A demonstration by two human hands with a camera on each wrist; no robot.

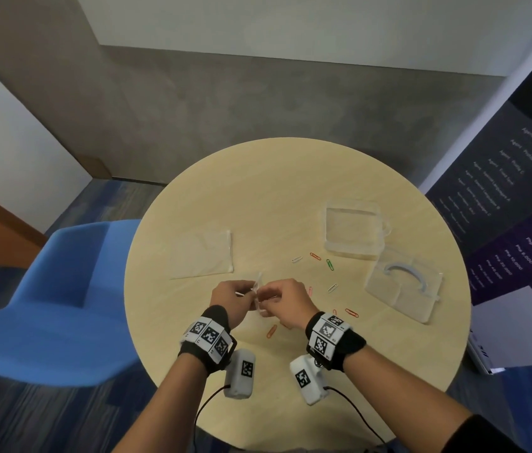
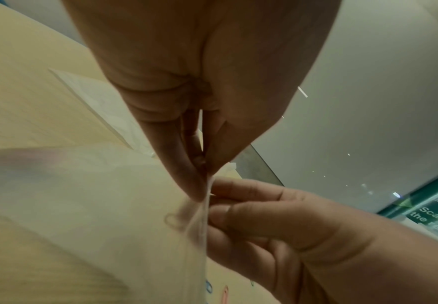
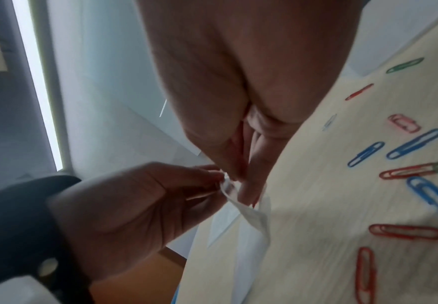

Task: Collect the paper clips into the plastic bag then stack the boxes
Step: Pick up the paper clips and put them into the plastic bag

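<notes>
Both hands meet low in the frame's centre: left hand and right hand each pinch the plastic bag above the table. Paper clips lie scattered to the right; two clear boxes sit further right.

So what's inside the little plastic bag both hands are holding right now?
Both the left hand and right hand pinch the plastic bag at its top. It looks see-through with no clip visible inside, though fingers and blur hide part.
</notes>
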